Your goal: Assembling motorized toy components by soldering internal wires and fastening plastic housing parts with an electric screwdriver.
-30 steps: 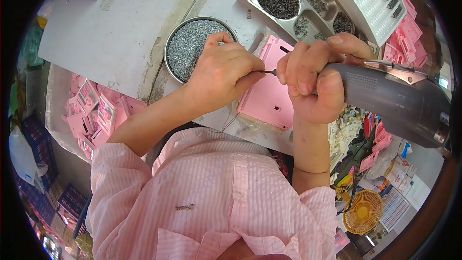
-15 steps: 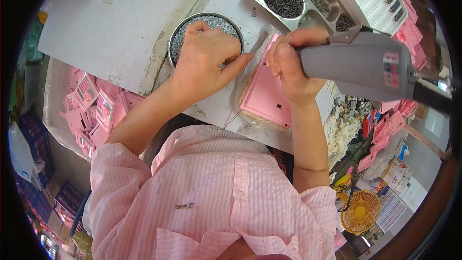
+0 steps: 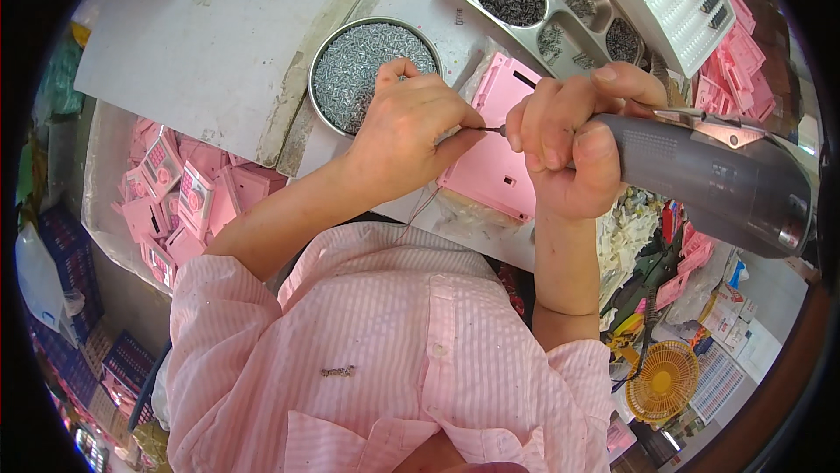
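Note:
My right hand (image 3: 573,136) is wrapped round a grey electric screwdriver (image 3: 700,171), which lies nearly level with its thin bit pointing left. My left hand (image 3: 411,123) pinches thumb and forefinger together right at the tip of that bit; whatever small piece is between them is hidden. Below the two hands, a flat pink plastic panel (image 3: 477,171) with a dark slot rests on clear plastic wrapping. A round metal dish (image 3: 312,79) full of small silver screws (image 3: 372,57) stands just beyond my left hand.
A metal tray (image 3: 556,22) with compartments of dark springs and small parts stands at the far right, beside a white ribbed rack (image 3: 669,0). Pink housings (image 3: 188,197) fill a bin at left. White and green parts (image 3: 626,245) pile up at right, near a yellow basket (image 3: 662,381).
My left hand has left the dish, moving right and slightly down to the bit. The screwdriver has swung from over the panel's right side, its rear end lower now.

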Motion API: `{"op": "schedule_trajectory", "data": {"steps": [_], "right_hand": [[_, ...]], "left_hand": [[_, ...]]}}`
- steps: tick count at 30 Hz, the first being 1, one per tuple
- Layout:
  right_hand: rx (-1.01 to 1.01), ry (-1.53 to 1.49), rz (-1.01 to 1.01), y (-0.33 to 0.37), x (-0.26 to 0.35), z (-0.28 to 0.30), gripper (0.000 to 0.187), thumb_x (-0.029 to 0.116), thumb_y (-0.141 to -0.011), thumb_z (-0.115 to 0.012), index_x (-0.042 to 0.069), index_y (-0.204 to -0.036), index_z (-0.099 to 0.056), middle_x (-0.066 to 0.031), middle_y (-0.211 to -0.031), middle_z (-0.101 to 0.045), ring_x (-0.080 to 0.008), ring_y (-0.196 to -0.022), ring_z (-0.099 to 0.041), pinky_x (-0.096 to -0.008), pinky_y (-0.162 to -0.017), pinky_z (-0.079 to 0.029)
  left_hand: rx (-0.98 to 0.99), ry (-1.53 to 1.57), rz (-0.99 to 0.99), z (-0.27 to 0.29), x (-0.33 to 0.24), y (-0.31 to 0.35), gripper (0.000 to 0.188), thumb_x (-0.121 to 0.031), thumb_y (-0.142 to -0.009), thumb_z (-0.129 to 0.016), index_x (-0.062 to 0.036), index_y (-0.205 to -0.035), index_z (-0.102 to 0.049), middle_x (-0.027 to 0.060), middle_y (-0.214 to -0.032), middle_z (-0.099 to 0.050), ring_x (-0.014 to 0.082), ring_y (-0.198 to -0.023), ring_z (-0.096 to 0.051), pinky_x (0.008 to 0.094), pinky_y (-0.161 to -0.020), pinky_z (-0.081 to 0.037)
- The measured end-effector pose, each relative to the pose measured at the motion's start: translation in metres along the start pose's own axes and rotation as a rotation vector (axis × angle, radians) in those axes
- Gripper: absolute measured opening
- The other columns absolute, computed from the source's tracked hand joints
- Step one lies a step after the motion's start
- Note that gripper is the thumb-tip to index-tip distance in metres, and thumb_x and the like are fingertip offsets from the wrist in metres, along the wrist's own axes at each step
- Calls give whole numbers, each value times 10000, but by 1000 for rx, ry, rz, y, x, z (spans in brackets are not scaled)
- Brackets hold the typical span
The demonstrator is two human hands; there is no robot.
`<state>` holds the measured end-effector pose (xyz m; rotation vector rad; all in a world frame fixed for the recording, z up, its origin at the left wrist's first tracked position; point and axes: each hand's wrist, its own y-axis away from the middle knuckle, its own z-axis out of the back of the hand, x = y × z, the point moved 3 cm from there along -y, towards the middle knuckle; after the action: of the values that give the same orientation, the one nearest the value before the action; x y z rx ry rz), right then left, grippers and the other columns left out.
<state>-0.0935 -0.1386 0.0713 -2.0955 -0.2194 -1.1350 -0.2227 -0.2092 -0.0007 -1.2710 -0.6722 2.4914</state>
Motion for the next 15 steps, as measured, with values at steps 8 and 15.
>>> {"op": "schedule_trajectory", "data": {"steps": [8,15], "right_hand": [[-12,52,-151,43,-2,-15,389,202,-951,-677,41,-1221,-448,-17,-600,-438,-130,-490,-442,-308,-460,-434],[100,384,-235,71,-9,-19,275,115,-942,-673,39,-1090,-454,-62,-646,-530,-145,-526,-509,-311,-500,-463]], "left_hand": [[76,26,-28,42,2,-4,357,-28,-710,-683,-98,-1060,-670,55,-1075,-689,268,-1061,-620,413,-998,-368],[51,-7,62,49,17,-2,315,-11,-752,-606,-80,-1049,-687,80,-1069,-697,274,-1051,-627,418,-998,-402]]}}
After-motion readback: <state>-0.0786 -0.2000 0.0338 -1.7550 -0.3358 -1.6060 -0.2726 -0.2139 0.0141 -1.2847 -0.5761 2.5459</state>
